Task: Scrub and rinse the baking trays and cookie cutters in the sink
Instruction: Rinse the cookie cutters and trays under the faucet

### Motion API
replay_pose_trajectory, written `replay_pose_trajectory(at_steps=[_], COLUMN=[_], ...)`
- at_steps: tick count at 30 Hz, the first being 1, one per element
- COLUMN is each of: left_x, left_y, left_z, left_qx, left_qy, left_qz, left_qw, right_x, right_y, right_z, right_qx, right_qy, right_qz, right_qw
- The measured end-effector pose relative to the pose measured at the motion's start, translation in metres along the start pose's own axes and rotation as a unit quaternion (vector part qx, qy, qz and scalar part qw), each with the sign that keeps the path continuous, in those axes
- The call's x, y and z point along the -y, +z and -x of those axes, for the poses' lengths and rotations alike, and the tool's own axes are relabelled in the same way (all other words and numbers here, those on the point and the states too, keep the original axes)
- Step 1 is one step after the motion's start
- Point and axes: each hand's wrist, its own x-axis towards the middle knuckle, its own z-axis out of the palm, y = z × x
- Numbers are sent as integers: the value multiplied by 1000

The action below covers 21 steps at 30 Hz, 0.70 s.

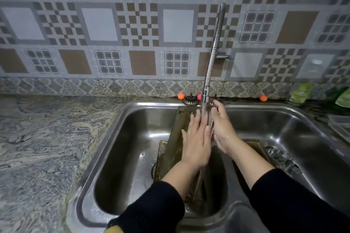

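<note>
Here a patterned tile wall (132,24) backs a marbled stone table (37,138), with a double steel sink (117,119) set in its right part. A baking tray (176,128) stands tilted on edge over the divider between the basins, its long axis running near to far, under the faucet (214,53) stream. The left hand (197,143) lies flat on it with straight fingers, while the right hand (221,128) grips its right edge with curled fingers.
</note>
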Motion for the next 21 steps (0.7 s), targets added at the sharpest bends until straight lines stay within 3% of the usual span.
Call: replay_pose_trajectory(at_steps=[6,9,13,18,21], left_x=[0,19,50,38,16], left_y=[-8,-13,-5,6,3], left_z=[-42,-47,-19,8,8], left_qx=[-12,-26,15,75,92], left_qy=[-32,-126,-230,-187,-81], left_qz=[-3,12,28,36,25], left_qw=[999,992,973,979,992], right_x=[3,10,19,44,60], right_y=[-17,-25,-35,-39,-39], right_z=[8,7,-3,-19,-27], right_qx=[20,18,16,-61,-113], right_qy=[-21,-36,-47,-44,-41], right_qz=[-54,-67,-77,-58,-71], right_qw=[998,997,996,996,990])
